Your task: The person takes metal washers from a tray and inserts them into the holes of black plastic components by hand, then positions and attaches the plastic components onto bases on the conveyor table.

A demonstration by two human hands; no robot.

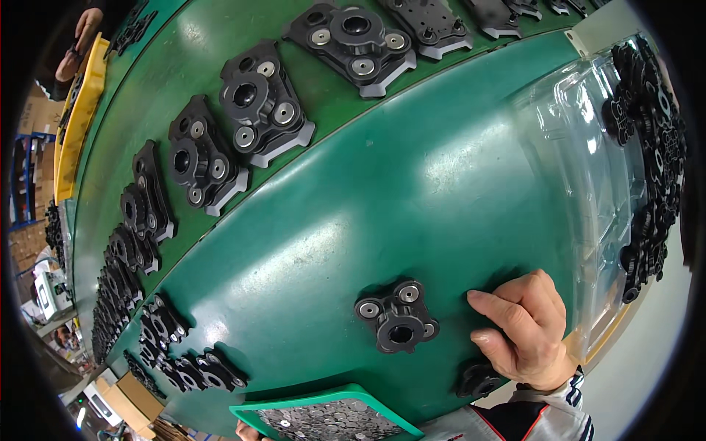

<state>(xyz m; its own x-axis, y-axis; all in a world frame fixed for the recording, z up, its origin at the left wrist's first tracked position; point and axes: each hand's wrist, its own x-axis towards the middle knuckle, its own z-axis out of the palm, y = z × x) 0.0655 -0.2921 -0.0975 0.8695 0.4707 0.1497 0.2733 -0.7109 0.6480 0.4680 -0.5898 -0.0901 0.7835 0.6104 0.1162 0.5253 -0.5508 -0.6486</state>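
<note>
My right hand (528, 331) is above the green mat at the lower right, its index finger and thumb apart with nothing between them. Just left of its fingertips a black plastic part (401, 316) with a round hub and silver metal inserts lies on the mat. Below the wrist, partly covered by my sleeve, sits another black part (478, 378). Only a little of my left hand (248, 432) shows at the lower edge, beside the rim of a green tray (355, 391) full of small silver metal discs; its fingers are mostly hidden.
Black assemblies on base plates (265, 103) stand in a row along the darker green strip. A clear plastic tray (588, 169) with many black parts is at the right. Black parts (209, 371) are grouped at the lower left. Another person's hand (87, 26) is by a yellow bin (79, 125).
</note>
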